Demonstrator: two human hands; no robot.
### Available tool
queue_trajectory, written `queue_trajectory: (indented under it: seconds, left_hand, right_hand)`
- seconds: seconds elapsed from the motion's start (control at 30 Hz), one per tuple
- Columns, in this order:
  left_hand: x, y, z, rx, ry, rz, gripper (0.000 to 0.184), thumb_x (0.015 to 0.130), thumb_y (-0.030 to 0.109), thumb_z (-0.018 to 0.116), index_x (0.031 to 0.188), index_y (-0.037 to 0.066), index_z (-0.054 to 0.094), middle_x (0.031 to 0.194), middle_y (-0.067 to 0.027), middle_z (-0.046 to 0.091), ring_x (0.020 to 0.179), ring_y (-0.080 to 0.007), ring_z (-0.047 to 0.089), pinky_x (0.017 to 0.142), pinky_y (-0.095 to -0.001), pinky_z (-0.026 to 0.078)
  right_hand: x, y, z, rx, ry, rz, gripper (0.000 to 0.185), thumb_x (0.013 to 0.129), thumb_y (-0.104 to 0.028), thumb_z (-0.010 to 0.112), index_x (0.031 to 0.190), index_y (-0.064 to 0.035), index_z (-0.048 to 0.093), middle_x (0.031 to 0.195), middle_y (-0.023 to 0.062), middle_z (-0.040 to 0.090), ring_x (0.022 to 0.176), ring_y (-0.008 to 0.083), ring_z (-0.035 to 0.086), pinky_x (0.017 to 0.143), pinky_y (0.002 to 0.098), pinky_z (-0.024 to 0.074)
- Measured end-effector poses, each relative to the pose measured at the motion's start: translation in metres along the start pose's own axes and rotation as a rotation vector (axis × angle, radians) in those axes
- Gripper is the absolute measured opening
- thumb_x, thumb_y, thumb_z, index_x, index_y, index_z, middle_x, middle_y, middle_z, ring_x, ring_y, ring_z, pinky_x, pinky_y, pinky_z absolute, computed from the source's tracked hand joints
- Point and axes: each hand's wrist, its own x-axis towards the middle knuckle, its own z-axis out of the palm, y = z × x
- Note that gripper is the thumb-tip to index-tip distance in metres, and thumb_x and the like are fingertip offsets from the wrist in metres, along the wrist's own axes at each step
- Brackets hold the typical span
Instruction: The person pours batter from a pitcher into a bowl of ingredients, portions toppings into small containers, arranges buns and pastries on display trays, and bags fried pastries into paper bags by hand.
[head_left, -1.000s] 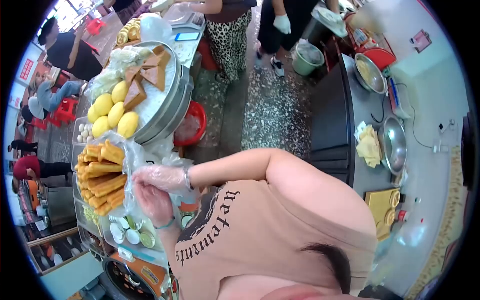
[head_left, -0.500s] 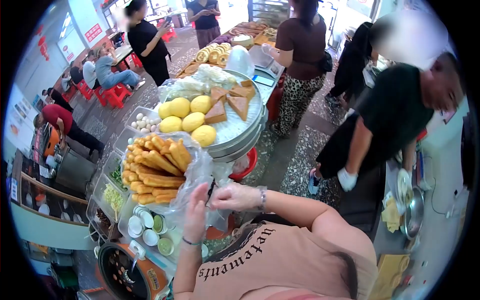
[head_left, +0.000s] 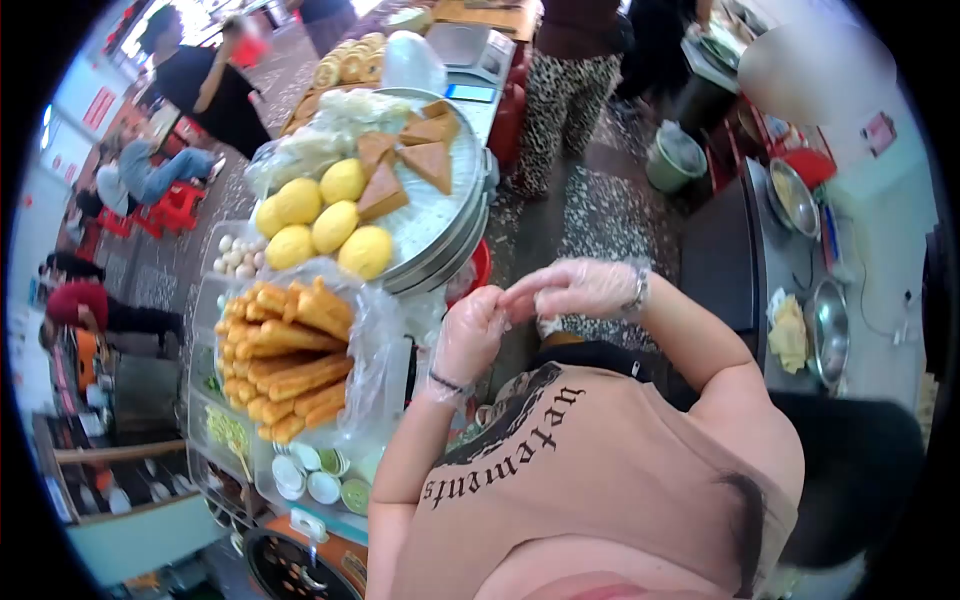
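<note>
My left hand (head_left: 472, 335), in a clear plastic glove with a dark band at the wrist, is closed at the fingertips of my right hand (head_left: 585, 288). It appears to pinch the end of the right hand's plastic glove (head_left: 572, 277); the exact contact is small and partly hidden. The right hand's fingers stretch towards the left hand, and a beaded bracelet circles its wrist. Both hands are in front of my brown shirt (head_left: 590, 450). To their left, fried dough sticks (head_left: 285, 350) stand bundled in a clear plastic bag (head_left: 375, 340).
A round metal steamer (head_left: 430, 215) carries yellow buns (head_left: 298, 200) and brown triangular cakes (head_left: 428, 163). Small eggs (head_left: 238, 258), cups (head_left: 323, 487) and an orange-rimmed cooker (head_left: 345, 560) line the left. A scale (head_left: 470, 50) stands behind; metal bowls (head_left: 828, 330) are on the right counter.
The view has shifted. My left hand has gone from flat and upright to closed, meeting the right hand's now outstretched fingers. The co-worker in black at the right has left that spot.
</note>
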Motion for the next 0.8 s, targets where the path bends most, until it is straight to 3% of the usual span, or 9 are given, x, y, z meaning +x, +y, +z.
queue_trajectory:
  seconds: [0.13, 0.2, 0.3, 0.43, 0.57, 0.63, 0.7, 0.77, 0.8]
  left_hand:
    - [0.115, 0.003, 0.044, -0.058, -0.100, -0.085, 0.016, 0.091, 0.014, 0.055, 0.083, 0.001, 0.059, 0.074, -0.0149, 0.056, 0.071, -0.0328, 0.058, 0.064, -0.0383, 0.046]
    - [0.189, -0.001, 0.092, 0.023, -0.089, 0.137, 0.015, 0.092, 0.014, 0.055, 0.085, 0.002, 0.061, 0.074, -0.0156, 0.058, 0.070, -0.0315, 0.059, 0.064, -0.0379, 0.047]
    - [0.319, -0.003, 0.179, 0.234, -0.161, 0.469, 0.009, 0.089, 0.010, 0.055, 0.085, 0.003, 0.059, 0.077, -0.0198, 0.059, 0.076, -0.0377, 0.060, 0.067, -0.0428, 0.048]
    - [0.462, 0.009, 0.254, 0.232, -0.311, 0.362, 0.004, 0.088, 0.006, 0.055, 0.088, 0.002, 0.057, 0.080, -0.0196, 0.060, 0.078, -0.0398, 0.060, 0.068, -0.0451, 0.049]
    - [0.574, 0.025, 0.273, -0.627, -0.346, -0.081, 0.030, 0.099, 0.020, 0.045, 0.118, 0.000, 0.057, 0.115, -0.0167, 0.062, 0.107, -0.0284, 0.060, 0.093, -0.0380, 0.047]
    - [0.642, 0.015, 0.283, -1.231, -0.258, -0.097, 0.044, 0.101, 0.032, 0.038, 0.129, 0.000, 0.049, 0.127, -0.0161, 0.057, 0.117, -0.0289, 0.054, 0.105, -0.0413, 0.039]
    - [0.715, 0.006, 0.292, -1.406, -0.243, -0.092, 0.058, 0.101, 0.043, 0.033, 0.142, 0.002, 0.036, 0.142, -0.0192, 0.043, 0.133, -0.0309, 0.040, 0.113, -0.0431, 0.028]
    - [0.790, 0.001, 0.312, -1.367, -0.223, -0.091, 0.061, 0.100, 0.045, 0.034, 0.145, 0.004, 0.031, 0.148, -0.0172, 0.036, 0.136, -0.0302, 0.035, 0.114, -0.0435, 0.025]
    - [0.830, -0.001, 0.325, -1.383, -0.215, -0.082, 0.063, 0.100, 0.046, 0.035, 0.146, 0.005, 0.030, 0.150, -0.0154, 0.033, 0.137, -0.0294, 0.033, 0.114, -0.0432, 0.024]
  right_hand:
    - [-0.039, 0.021, -0.096, 0.136, 0.270, -0.132, 0.054, 0.097, -0.039, 0.052, 0.134, 0.0007, 0.050, 0.127, 0.0102, 0.058, 0.118, 0.0180, 0.053, 0.105, 0.0325, 0.0380]
    - [-0.066, 0.035, -0.151, 0.203, 0.498, -0.174, 0.058, 0.096, -0.044, 0.052, 0.134, -0.0002, 0.049, 0.128, 0.0095, 0.057, 0.121, 0.0184, 0.051, 0.106, 0.0339, 0.0375]
    - [-0.091, 0.086, -0.260, 0.238, 0.721, -0.318, 0.052, 0.096, -0.033, 0.056, 0.134, 0.0015, 0.049, 0.132, 0.0091, 0.053, 0.123, 0.0169, 0.048, 0.106, 0.0332, 0.0366]
    - [-0.111, 0.091, -0.394, 0.156, 0.987, -0.361, 0.046, 0.097, -0.025, 0.054, 0.132, 0.0035, 0.048, 0.128, 0.0109, 0.055, 0.118, 0.0171, 0.051, 0.103, 0.0317, 0.0388]
    - [-0.115, 0.084, -0.526, 0.499, 0.896, -0.382, 0.050, 0.098, -0.036, 0.054, 0.130, 0.0021, 0.050, 0.126, 0.0102, 0.056, 0.115, 0.0168, 0.054, 0.099, 0.0305, 0.0425]
    - [-0.096, 0.078, -0.587, 0.659, 0.808, -0.481, 0.051, 0.098, -0.038, 0.052, 0.131, 0.0008, 0.048, 0.129, 0.0090, 0.054, 0.114, 0.0157, 0.054, 0.098, 0.0304, 0.0430]
    - [-0.085, 0.064, -0.655, 0.594, 0.716, -0.493, 0.054, 0.099, -0.040, 0.050, 0.133, 0.0006, 0.046, 0.130, 0.0072, 0.052, 0.113, 0.0144, 0.053, 0.098, 0.0299, 0.0432]
    - [-0.077, 0.046, -0.723, 0.406, 0.734, -0.265, 0.050, 0.100, -0.039, 0.047, 0.129, 0.0014, 0.050, 0.124, 0.0086, 0.056, 0.110, 0.0127, 0.054, 0.095, 0.0296, 0.0444]
    - [-0.071, 0.054, -0.763, 0.144, 0.818, -0.194, 0.043, 0.101, -0.036, 0.045, 0.113, 0.0030, 0.059, 0.104, 0.0087, 0.064, 0.095, 0.0114, 0.059, 0.084, 0.0287, 0.0487]
